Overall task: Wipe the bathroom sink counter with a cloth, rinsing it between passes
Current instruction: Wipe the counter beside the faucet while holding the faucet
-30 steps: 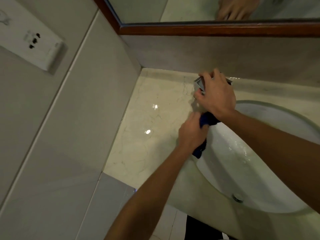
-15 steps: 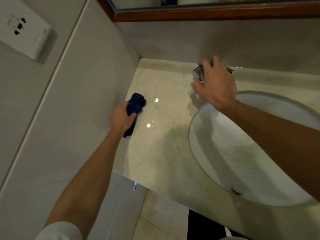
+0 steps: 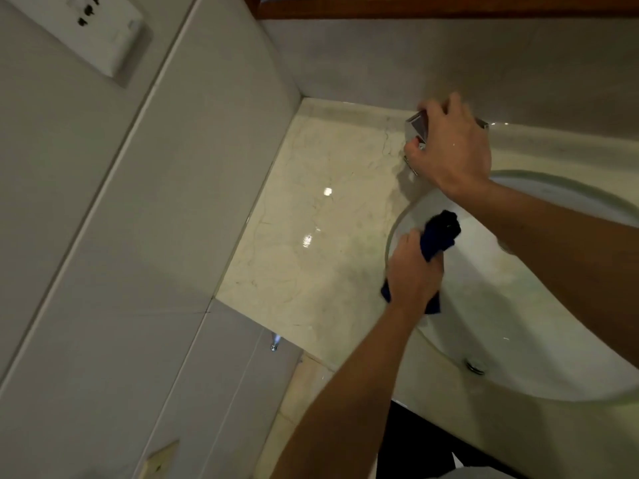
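I am looking across from 9 o'clock, where the counter (image 3: 311, 236) is lying glossy and pale against the side wall; it looks wet, so I am judging it slick under a palm. At about 4 o'clock from that shine, my left hand (image 3: 413, 271) is clenching the cloth (image 3: 441, 233), fingers curled round its middle, over the 9 o'clock rim of the basin (image 3: 501, 305). The cloth is bunching out above the fist and hanging below it, so I am reading it as soft, limp and light, probably damp and heavier once soaked; gripping it mid-wad looks right, as loose ends would drag. At 12 o'clock from the cloth, my right hand (image 3: 449, 146) is grasping the chrome tap (image 3: 416, 127), fingers wrapped over the top. I am expecting hard, smooth, slippery metal, needing a firm hold.
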### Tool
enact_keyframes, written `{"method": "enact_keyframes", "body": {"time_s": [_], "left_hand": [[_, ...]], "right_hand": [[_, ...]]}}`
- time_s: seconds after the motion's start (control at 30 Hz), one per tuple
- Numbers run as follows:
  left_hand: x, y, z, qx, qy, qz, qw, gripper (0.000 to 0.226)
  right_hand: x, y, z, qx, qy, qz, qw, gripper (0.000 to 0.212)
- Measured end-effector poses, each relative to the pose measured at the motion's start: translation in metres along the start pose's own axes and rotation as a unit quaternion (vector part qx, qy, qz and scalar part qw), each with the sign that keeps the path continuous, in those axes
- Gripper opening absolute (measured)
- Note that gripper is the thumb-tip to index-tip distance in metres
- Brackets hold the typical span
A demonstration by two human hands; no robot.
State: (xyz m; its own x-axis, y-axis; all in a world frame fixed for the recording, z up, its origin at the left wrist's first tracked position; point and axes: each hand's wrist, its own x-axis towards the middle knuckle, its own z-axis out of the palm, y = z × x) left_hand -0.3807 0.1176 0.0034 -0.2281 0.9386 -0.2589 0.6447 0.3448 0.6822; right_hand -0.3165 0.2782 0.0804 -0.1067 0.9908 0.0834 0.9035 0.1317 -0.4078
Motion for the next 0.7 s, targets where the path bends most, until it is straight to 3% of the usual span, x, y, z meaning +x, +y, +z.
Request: {"method": "enact_keyframes", "body": {"time_s": [0.1, 0.27, 0.4, 0.5, 0.6, 0.7], "left_hand": [[-0.016, 0.000, -0.016, -0.134, 0.017, -0.054, 0.989, 0.005], [-0.021, -0.036, -0.111, -0.191, 0.158, -0.070, 0.966, 0.011], [-0.020, -0.089, -0.202, -0.055, 0.241, -0.087, 0.965, 0.017], [-0.012, -0.130, -0.235, 0.069, 0.241, -0.114, 0.961, 0.012], [-0.009, -0.162, -0.221, 0.110, 0.201, -0.159, 0.960, 0.012], [-0.014, -0.171, -0.176, 0.082, 0.228, -0.186, 0.952, 0.019]], "right_hand": [[0.001, 0.000, -0.001, 0.004, 0.000, -0.004, 1.000, 0.045], [-0.001, 0.000, -0.004, 0.014, -0.001, 0.001, 1.000, 0.044], [-0.001, -0.001, -0.004, 0.018, -0.003, 0.002, 1.000, 0.043], [0.000, -0.001, -0.003, 0.011, -0.004, 0.001, 1.000, 0.044], [0.000, 0.000, -0.004, 0.004, -0.005, -0.002, 1.000, 0.044], [0.001, 0.001, -0.001, 0.001, -0.004, -0.005, 1.000, 0.045]]}}
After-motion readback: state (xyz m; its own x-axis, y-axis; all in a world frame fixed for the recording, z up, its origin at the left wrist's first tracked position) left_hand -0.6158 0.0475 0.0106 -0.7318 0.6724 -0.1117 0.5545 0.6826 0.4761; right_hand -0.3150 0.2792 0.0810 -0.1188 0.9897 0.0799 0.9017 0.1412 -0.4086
